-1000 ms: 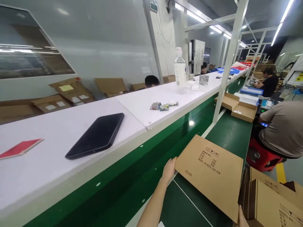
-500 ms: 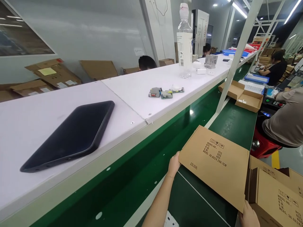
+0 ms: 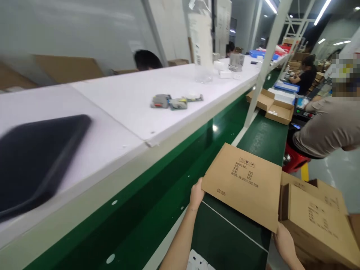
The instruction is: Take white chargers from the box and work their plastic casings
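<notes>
A flat brown cardboard box (image 3: 244, 187) with printed text lies between my two hands, over the dark green conveyor belt (image 3: 222, 228). My left hand (image 3: 196, 193) grips its near left corner, fingers mostly hidden behind the edge. At the near right corner, my right hand (image 3: 283, 240) holds the box, its fingertips tucked out of sight. Just to the right of that hand stand more brown cardboard boxes (image 3: 320, 217) with the same kind of print. Below the box, a white power strip (image 3: 198, 260) shows at the bottom edge.
A white shelf (image 3: 112, 97) runs along the left, carrying a black tablet-like device (image 3: 36, 157), small packets (image 3: 168, 102) and a clear bottle (image 3: 201, 41). A post (image 3: 266, 63) rises beside the belt. An open carton (image 3: 277, 108) sits farther along; a co-worker's sleeve (image 3: 326, 123) is at right.
The view has swung to the right and slightly down, so the shelf items sit farther left. Both hands keep hold of the cardboard box, which looks nearly unmoved over the belt.
</notes>
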Demonstrator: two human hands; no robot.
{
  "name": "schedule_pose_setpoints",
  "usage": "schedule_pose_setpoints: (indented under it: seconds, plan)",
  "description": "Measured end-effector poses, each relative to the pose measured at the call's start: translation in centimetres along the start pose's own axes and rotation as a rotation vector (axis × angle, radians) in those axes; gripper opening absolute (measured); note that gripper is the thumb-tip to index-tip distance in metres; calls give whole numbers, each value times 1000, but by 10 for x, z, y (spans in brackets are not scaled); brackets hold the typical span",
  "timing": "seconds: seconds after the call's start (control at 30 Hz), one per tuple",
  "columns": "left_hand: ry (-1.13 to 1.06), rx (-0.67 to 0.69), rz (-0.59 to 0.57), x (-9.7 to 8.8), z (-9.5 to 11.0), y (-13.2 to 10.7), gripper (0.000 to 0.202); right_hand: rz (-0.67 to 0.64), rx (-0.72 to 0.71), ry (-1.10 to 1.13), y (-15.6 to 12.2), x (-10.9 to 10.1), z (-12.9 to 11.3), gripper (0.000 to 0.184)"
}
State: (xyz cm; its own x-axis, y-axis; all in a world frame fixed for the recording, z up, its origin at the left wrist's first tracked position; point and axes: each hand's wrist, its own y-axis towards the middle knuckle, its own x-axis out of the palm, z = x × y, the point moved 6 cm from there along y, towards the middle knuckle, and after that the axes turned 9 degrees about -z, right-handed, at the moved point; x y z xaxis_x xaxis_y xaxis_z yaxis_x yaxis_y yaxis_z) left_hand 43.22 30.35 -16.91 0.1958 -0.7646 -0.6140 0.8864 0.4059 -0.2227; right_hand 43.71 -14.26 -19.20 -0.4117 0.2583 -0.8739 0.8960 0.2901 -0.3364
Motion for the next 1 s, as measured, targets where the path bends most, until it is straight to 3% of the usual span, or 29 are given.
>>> schedule_pose_setpoints:
  seconds: [0.3, 0.57, 0.8, 1.0]
  plan:
    - [118, -73, 17, -6, -3, 5, 36, 14, 192, 83, -5, -5, -18, 37]
    - [182, -143, 64, -11, 10, 0, 60, -2, 232, 191, -6, -5, -27, 29]
    - [218, -169, 53, -12, 21, 1, 64, -64, 254, 132, 0, -13, -26, 29]
    - [301, -133, 41, -9, 22, -4, 60, -131, 269, 103, 5, -7, -22, 30]
